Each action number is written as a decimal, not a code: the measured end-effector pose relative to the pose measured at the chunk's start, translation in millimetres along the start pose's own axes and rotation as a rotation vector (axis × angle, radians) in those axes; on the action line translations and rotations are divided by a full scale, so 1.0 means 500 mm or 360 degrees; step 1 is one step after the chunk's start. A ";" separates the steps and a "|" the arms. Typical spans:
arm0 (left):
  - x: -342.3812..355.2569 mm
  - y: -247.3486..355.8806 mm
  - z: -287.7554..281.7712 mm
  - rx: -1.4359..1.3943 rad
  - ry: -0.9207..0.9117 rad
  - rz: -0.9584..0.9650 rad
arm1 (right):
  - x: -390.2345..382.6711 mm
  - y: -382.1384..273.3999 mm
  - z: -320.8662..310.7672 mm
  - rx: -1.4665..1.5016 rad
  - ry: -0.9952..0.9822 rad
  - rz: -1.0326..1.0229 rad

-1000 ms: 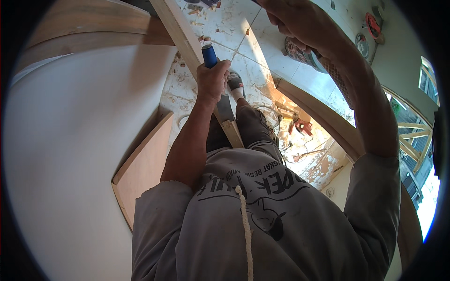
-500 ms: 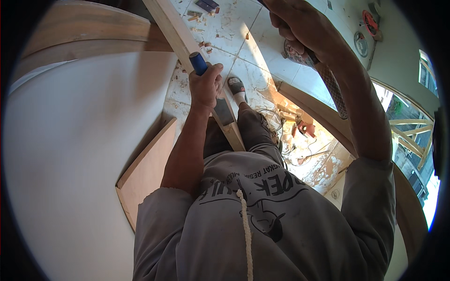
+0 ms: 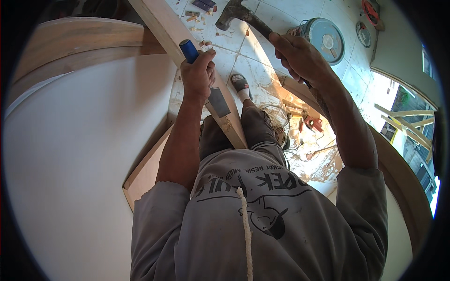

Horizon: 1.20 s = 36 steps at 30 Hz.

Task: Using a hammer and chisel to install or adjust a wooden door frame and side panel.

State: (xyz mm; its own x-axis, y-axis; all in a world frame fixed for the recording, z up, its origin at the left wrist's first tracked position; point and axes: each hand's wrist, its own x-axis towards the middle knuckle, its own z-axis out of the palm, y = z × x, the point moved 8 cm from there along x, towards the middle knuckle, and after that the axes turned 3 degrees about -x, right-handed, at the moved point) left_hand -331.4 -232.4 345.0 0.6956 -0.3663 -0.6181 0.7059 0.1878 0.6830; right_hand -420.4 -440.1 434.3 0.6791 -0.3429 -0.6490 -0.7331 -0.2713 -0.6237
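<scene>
My left hand [image 3: 198, 80] is closed around a chisel [image 3: 218, 102], its blue handle sticking out above the fist. The wide metal blade slants down toward me onto a long pale wooden beam [image 3: 161, 30]. That beam runs from the far left to between my legs, and a rough chipped patch shows on it just past the blade's edge. To the right, my right hand [image 3: 300, 58] grips the dark handle of a hammer [image 3: 251, 19]. The hammer's head is in the air, to the right of the beam and apart from the chisel.
Wood chips [image 3: 192, 18] litter the tiled floor. A lidded bucket [image 3: 326, 41] stands at the far right. Cords lie near a red tool [image 3: 313, 123] on the right. Curved wooden boards [image 3: 84, 40] and a large white panel [image 3: 89, 126] fill the left side.
My right hand has come down from the upper edge, bringing the hammer's head into view and uncovering the bucket. The chisel, left hand and beam appear shifted slightly left.
</scene>
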 end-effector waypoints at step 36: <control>-0.029 -0.083 0.023 0.0277 -0.0059 -0.0185 | -0.026 -0.093 -0.004 -0.0560 0.0094 -0.0941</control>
State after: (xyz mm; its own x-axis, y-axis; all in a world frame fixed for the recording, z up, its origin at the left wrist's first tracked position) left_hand -372.1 -245.6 330.3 0.6030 -0.4103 -0.6841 0.7450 -0.0168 0.6668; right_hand -395.1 -424.9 472.8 0.9727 -0.0931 -0.2126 -0.2159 -0.6998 -0.6809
